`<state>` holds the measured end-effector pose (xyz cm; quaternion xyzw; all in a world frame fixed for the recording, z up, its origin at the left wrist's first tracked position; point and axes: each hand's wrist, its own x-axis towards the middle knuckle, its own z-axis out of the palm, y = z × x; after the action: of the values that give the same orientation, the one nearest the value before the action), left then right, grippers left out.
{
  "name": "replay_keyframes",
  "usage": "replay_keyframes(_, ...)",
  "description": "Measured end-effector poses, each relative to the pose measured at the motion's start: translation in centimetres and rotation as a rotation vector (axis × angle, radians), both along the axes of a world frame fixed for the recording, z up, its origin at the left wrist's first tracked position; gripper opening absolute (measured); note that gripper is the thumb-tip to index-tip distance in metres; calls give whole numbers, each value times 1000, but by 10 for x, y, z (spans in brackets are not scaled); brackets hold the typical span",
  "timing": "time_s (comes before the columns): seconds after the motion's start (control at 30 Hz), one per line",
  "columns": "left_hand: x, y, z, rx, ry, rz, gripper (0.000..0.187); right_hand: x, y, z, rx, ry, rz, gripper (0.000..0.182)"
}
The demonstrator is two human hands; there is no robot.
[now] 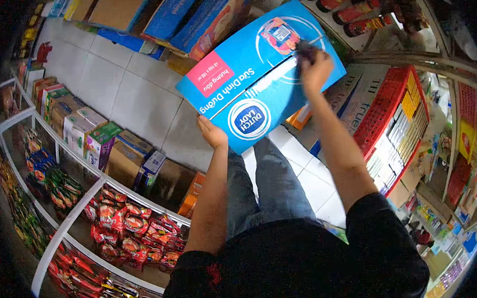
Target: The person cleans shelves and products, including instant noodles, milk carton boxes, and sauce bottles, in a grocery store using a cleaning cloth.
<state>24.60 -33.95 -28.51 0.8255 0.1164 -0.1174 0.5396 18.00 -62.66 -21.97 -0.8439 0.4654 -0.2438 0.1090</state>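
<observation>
A blue Dutch Lady milk carton (244, 51) is tilted in front of my legs, its printed face toward me and the lettering upside down. My left hand (214, 133) grips its near left edge, by the end of the centre seam. My right hand (317, 73) is closed round a small dark object (304, 52), blurred by motion, at the far right end of the seam. I cannot make out what kind of object it is. A shiny pale strip (278, 75) runs along part of the seam.
Packets in red wrappers (126, 225) fill a shelf at lower left. Cardboard boxes (72, 114) line the floor on the left. More cartons (175, 23) stand ahead, and a red crate (382, 114) is at my right. Bottles (358, 10) occupy a shelf at upper right.
</observation>
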Motion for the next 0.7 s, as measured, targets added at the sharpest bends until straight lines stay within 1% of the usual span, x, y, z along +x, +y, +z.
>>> replay_keyframes(0.03,0,1,-1,-40,15,-9,52,7,31,5,-15,13,61,35)
replay_keyframes(0.07,0,-1,4,-40,14,-20,52,10,61,4,117,-1,112,32)
replay_keyframes(0.1,0,-4,12,15,-6,-14,52,10,92,-2,82,-89,216,31)
replay_keyframes(0.13,0,-6,17,68,-28,-9,52,7,125,2,131,-87,292,27)
replay_keyframes(0.17,0,-6,14,65,-33,-24,52,2,154,3,224,-63,411,24)
replay_keyframes(0.2,0,-2,5,3,-20,5,52,-8,180,-3,207,-78,533,26)
replay_keyframes(0.23,0,2,-5,-60,-4,30,53,-17,206,-2,276,1,634,29)
replay_keyframes(0.27,3,7,-13,-174,-32,20,52,-29,226,-11,215,-55,723,35)
replay_keyframes(0.3,6,6,-11,-183,-27,-11,52,-35,235,7,339,-42,641,42)
replay_keyframes(0.37,7,3,-2,-108,75,-6,51,-43,233,22,413,-29,628,39)
replay_keyframes(0.4,8,6,1,-66,75,-88,50,-49,232,27,435,-2,622,41)
replay_keyframes(0.43,5,-4,23,51,-13,-159,49,-56,229,27,441,20,620,43)
replay_keyframes(0.47,5,0,11,92,-138,-217,49,-64,224,27,468,-7,665,42)
replay_keyframes(0.5,8,11,-14,133,-267,-274,48,-73,218,27,422,-13,642,42)
replay_keyframes(0.53,10,16,-27,212,-265,-281,47,-83,212,29,482,-6,692,41)
replay_keyframes(0.57,14,21,-30,294,-264,-288,46,-95,208,32,545,0,741,41)
replay_keyframes(0.6,22,23,-18,49,-94,-355,45,-108,206,35,507,-8,712,41)
replay_keyframes(0.63,30,26,-7,-190,79,-427,45,-120,204,39,629,-30,639,37)
replay_keyframes(0.67,38,31,-6,-317,190,-366,44,-131,200,47,748,-60,566,33)
replay_keyframes(0.7,42,38,-7,-435,308,-309,43,-143,199,60,708,-83,539,33)
